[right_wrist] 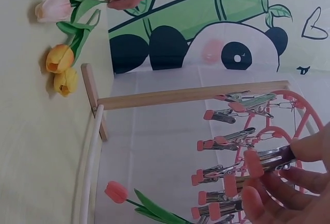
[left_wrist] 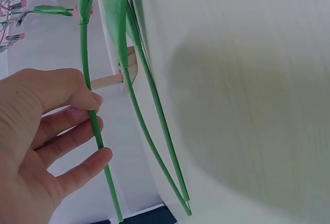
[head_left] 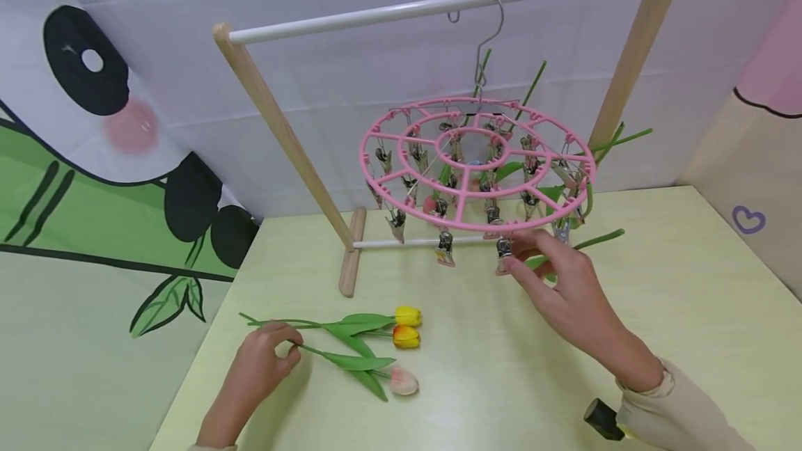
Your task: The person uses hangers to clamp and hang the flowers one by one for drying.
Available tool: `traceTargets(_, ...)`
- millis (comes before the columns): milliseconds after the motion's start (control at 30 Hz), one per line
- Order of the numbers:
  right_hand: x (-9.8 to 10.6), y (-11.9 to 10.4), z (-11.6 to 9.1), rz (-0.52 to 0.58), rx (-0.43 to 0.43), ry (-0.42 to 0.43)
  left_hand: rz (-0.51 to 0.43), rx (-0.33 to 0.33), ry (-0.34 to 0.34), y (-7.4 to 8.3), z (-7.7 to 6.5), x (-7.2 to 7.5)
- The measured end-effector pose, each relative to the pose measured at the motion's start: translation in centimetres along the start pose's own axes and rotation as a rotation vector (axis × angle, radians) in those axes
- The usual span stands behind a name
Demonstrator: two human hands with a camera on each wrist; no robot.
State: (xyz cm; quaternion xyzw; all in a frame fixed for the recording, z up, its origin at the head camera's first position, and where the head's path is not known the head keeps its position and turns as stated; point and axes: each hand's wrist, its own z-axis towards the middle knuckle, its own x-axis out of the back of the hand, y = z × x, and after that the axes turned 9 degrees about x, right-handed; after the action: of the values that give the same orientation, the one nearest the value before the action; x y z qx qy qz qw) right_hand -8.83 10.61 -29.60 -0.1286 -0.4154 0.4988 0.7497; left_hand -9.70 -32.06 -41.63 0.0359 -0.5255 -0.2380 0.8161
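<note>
Left hand point(head_left: 258, 362): thumb and fingertips pinch the pale pink tulip point(head_left: 360, 362) by its stem point(left_wrist: 85, 53); bloom point(head_left: 404, 381) lies right of the hand, two yellowish tulips point(head_left: 408, 317) just beyond. Right hand point(head_left: 567, 291): thumb and fingers grip a metal clip point(head_left: 504, 249); pink round hanger point(head_left: 462, 195) sits above the fingertips.

Two tulips point(head_left: 351, 328) on table point(head_left: 501, 381) (before rack point(head_left: 407, 10))

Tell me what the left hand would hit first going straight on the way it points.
Probably the yellow tulips' stems, just beyond the left hand; its height is unclear, so it might pass over them.
</note>
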Motion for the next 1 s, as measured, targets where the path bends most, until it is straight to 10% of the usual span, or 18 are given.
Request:
traceTargets(467,0.2,-0.3,0.1,0.006,-0.022,0.006,-0.008,-0.129,0.162,1.2,1.0,1.4)
traceTargets(1000,0.3,-0.6,0.2,-0.006,-0.013,-0.001,-0.089,-0.225,0.137,4.1,2.8,3.6)
